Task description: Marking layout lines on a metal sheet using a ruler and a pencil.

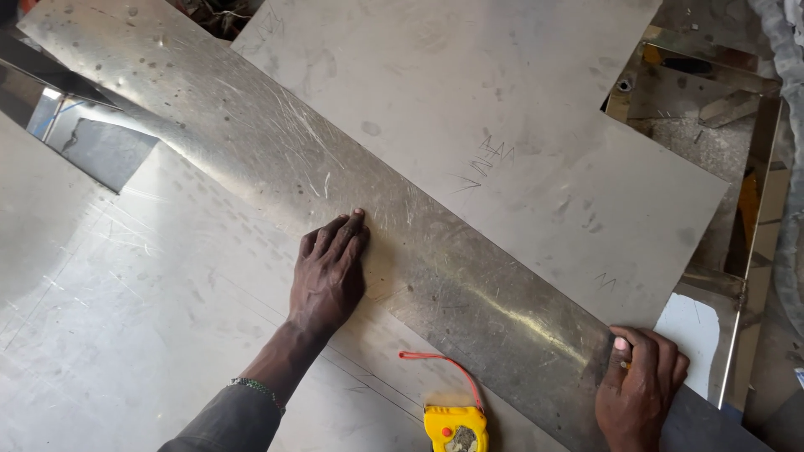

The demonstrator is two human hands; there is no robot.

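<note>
Item: long steel strip (435, 251), lying diagonally across larger sheets (126, 318). I see my left hand (328, 272) flat, fingers extended, pressing its near edge; my right hand (638, 387) curled, gripping the strip's lower end. Yellow tape measure (455, 427) at the sheet's near edge.

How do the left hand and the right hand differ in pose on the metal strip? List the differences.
The left hand lies flat, fingers together and stretched out, on the middle of the long metal strip; the right hand is curled at the strip's near end. The left hand holds nothing; the right hand seems to pinch a small tool, too hidden to name. A beaded band shows at the left wrist, none at the right. Both touch the strip.
</note>
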